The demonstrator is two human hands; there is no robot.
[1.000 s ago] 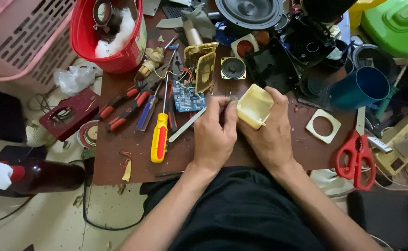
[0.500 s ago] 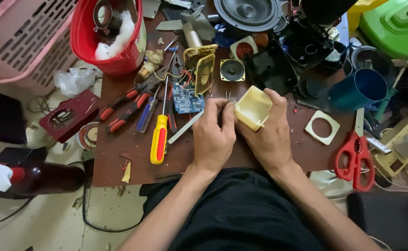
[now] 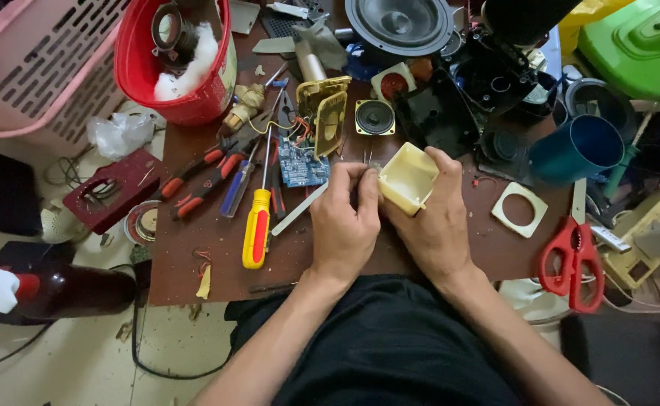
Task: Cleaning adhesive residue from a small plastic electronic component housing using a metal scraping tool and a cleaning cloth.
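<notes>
The small cream plastic box (image 3: 407, 178) sits tilted in my right hand (image 3: 435, 222), low over the middle of the brown surface (image 3: 195, 263), its open side turned up and away from me. My right hand is wrapped around it from below and behind, thumb along its near edge. My left hand (image 3: 343, 225) is curled closed right against the box's left corner, fingertips pinched together on something too small to make out; two thin metal pins (image 3: 367, 157) stick up just above them.

Just left of my left hand lies a flat grey metal strip (image 3: 298, 209), and beside that a yellow-handled screwdriver (image 3: 257, 225) pointing away from me. A blue circuit board (image 3: 300, 164) rests near the screwdriver's tip, with red-handled pliers (image 3: 195, 184) further left. Beyond the box is a little round speaker (image 3: 375, 117). To my right lie a cream square frame (image 3: 520, 210) and red scissors (image 3: 570, 256). A red basket (image 3: 176, 64) stands at the far left corner, and a teal cup (image 3: 578, 146) at the far right.
</notes>
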